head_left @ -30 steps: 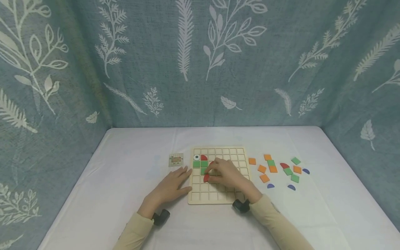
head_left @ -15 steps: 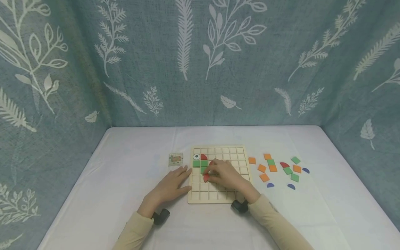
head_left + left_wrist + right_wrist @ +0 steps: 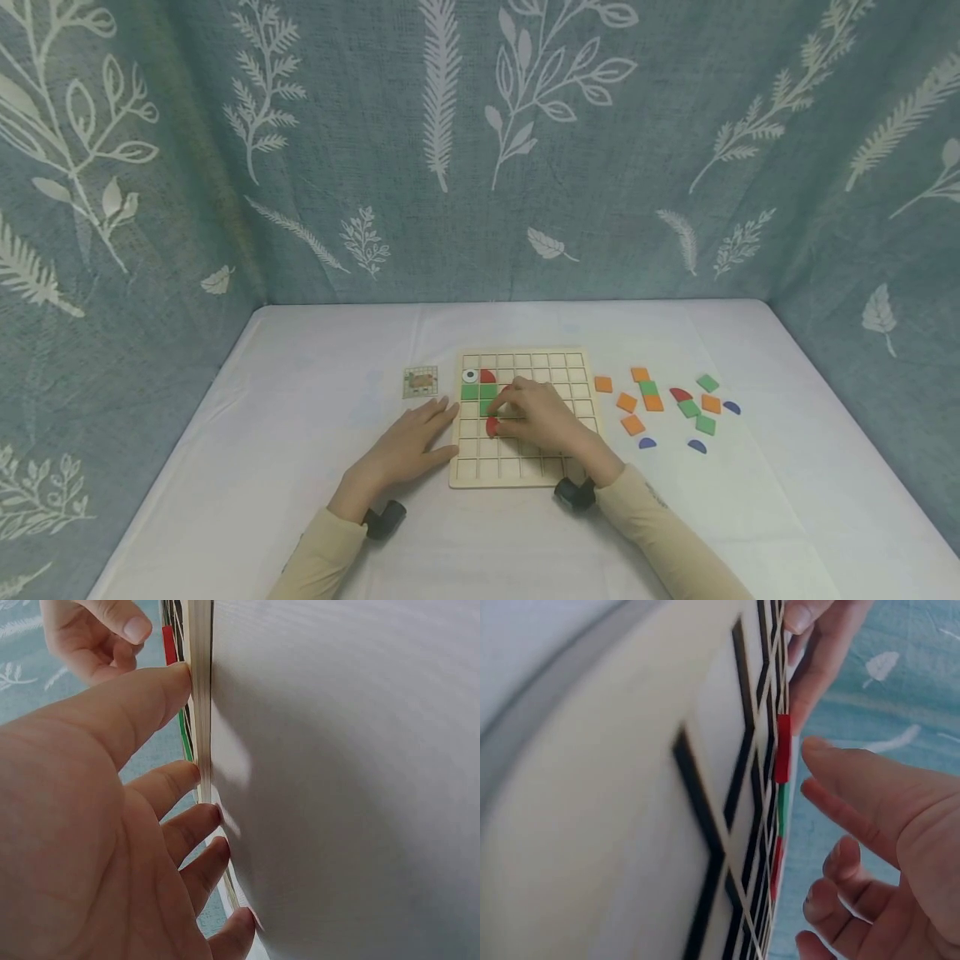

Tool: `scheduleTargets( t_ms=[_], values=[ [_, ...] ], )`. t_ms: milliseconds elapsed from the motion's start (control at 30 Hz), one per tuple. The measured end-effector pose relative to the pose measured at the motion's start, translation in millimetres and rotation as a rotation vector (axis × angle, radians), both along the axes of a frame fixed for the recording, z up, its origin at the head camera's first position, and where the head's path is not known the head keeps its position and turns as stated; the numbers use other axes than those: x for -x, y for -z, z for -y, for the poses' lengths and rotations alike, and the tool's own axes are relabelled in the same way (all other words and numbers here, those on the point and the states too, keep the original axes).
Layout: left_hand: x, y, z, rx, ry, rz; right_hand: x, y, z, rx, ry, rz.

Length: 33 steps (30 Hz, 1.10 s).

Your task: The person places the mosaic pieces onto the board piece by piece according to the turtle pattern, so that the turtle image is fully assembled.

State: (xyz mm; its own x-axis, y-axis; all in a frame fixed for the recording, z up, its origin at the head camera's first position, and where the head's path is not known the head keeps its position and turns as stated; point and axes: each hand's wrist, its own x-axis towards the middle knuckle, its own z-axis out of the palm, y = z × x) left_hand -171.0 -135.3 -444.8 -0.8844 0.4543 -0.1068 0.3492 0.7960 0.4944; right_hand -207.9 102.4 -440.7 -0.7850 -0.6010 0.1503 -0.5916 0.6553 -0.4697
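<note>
Beige cloth sleeves (image 3: 318, 550) come in from the near side of the grid board (image 3: 489, 470), each ending at a wrist that carries a small black device (image 3: 386, 520). Left of the board, the left hand (image 3: 401, 446) lies back upward, fingers slightly spread, thumb and index fingertip at the board's left edge; it is relaxed and holds nothing. Over the board, the right hand (image 3: 540, 417) arches in from the near right, thumb and index finger bent towards a red rounded piece (image 3: 492, 427) left of the board's centre. The right wrist view shows a narrow gap between thumb and piece; the hand grasps nothing, its other fingers loosely curled.

Pale wood forms the board, ruled into square cells. Flat green squares (image 3: 488, 392) fill cells in its left half, and towards its far left corner sits a white disc (image 3: 470, 376) with a dark dot. Right of the board lie violet-blue half-discs (image 3: 647, 444), orange squares (image 3: 633, 425) and a red wedge (image 3: 681, 395). Left of the board's far half rests a printed card (image 3: 420, 382). Beyond the board hangs a blue-green curtain (image 3: 360, 150) with white leaf sprigs.
</note>
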Motion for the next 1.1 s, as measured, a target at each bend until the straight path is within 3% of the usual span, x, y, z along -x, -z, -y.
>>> scheduleTargets(
  t_ms=[400,1100],
  values=[
    [2.6,3.8,0.7,0.000,0.004,-0.004,0.9,7.8,3.0,-0.034,0.062,0.004],
    [2.4,0.2,1.1,-0.005,0.024,-0.023,-2.4,5.6,8.7,-0.048,0.004,0.022]
  ],
)
